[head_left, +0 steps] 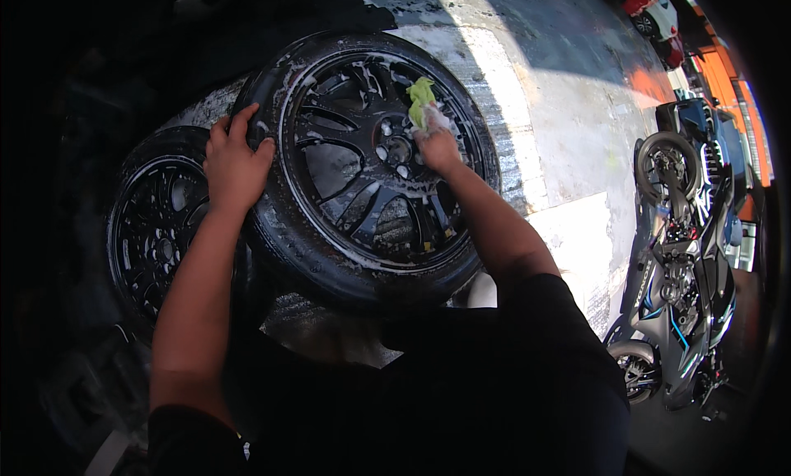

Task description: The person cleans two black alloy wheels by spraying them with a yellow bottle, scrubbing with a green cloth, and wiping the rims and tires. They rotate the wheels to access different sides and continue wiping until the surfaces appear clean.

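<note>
A black car wheel with its tyre [305, 254] fills the middle of the head view, streaked with white soap suds on rim and spokes. My left hand [237, 159] lies on the tyre's left side, fingers spread over the rubber. In my right hand [437, 142] is a yellow-green cloth [420, 97], covered in foam and pressed to the spokes right of the hub [399, 151]. The hand's fingers are closed round the cloth and partly hidden by suds.
A second black wheel [165, 249] stands close on the left, partly behind my left forearm. Wet concrete floor [568, 138] stretches to the right, part sunlit. A dark motorcycle [680, 287] is parked at the far right. Parked cars [655, 19] show at the top right.
</note>
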A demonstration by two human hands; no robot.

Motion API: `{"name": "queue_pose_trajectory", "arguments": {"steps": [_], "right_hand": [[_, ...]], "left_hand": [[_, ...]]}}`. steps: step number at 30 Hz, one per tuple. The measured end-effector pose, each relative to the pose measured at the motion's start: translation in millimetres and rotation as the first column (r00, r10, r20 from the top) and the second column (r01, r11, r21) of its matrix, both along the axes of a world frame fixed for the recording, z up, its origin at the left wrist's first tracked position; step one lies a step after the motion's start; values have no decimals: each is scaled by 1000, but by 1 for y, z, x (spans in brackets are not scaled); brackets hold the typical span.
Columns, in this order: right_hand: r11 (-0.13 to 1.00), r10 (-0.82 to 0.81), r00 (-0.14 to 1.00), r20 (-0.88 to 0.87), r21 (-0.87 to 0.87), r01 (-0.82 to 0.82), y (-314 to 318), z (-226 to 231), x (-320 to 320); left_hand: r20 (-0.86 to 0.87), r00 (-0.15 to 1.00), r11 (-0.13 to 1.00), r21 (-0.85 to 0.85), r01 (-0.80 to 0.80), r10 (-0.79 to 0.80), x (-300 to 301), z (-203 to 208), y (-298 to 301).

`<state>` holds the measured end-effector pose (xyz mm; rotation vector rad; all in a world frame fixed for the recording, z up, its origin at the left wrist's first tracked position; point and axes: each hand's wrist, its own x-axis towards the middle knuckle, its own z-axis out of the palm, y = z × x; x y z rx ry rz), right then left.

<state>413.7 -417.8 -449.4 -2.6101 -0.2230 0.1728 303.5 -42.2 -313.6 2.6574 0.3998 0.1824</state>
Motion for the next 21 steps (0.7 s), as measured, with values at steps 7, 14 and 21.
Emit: {"name": "queue_pose_trajectory", "arguments": {"steps": [7, 14, 21], "right_hand": [[983, -150, 989, 5, -106, 150, -113, -37, -86], [931, 75, 974, 213, -364, 7, 9, 2, -82], [954, 147, 965, 217, -289, -81, 4, 31, -137]], "left_hand": [[44, 999, 1000, -19, -8, 9, -3, 0, -9], [-3, 999, 999, -29, -32, 32, 7, 1, -11], [-22, 999, 998, -38, -50, 50, 2, 8, -15]]}}
